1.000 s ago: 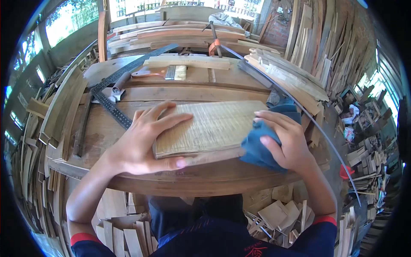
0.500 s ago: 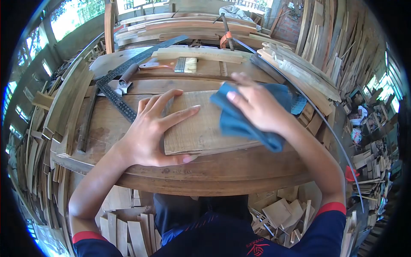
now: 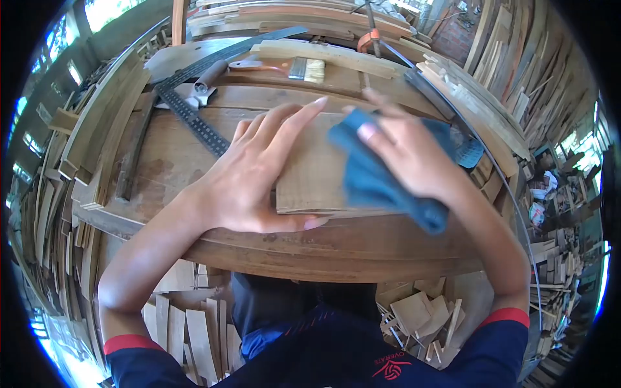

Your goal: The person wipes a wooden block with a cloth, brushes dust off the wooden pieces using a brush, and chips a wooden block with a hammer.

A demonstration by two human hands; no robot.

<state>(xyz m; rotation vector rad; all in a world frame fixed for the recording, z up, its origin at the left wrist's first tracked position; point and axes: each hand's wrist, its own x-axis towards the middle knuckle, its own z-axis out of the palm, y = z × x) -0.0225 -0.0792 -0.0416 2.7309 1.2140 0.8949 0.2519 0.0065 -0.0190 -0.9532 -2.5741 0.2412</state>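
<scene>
A flat wooden board (image 3: pixel 310 181) lies on the wooden workbench (image 3: pixel 174 155). My left hand (image 3: pixel 249 174) spans its left end, with the thumb along the near edge and the fingers stretched towards the far edge. My right hand (image 3: pixel 417 155), slightly blurred, grips a bunched blue cloth (image 3: pixel 375 174) and presses it over the right part of the board. Cloth and hand hide the board's right end. Just right of the cloth lies a small blue piece (image 3: pixel 470 154) that I cannot identify.
Behind the board are a dark metal square (image 3: pixel 191 123), a paintbrush (image 3: pixel 307 70) and a brown roll (image 3: pixel 210 76). An orange clamp (image 3: pixel 369 40) stands at the back. Long planks (image 3: pixel 107 123) line the left, with more stacked right (image 3: pixel 479 110). Wood offcuts (image 3: pixel 420 313) lie below the bench.
The view has shifted, so the bench and its things appear higher and farther right. My left index finger now reaches towards the board's far edge. The right hand still holds the cloth on the board.
</scene>
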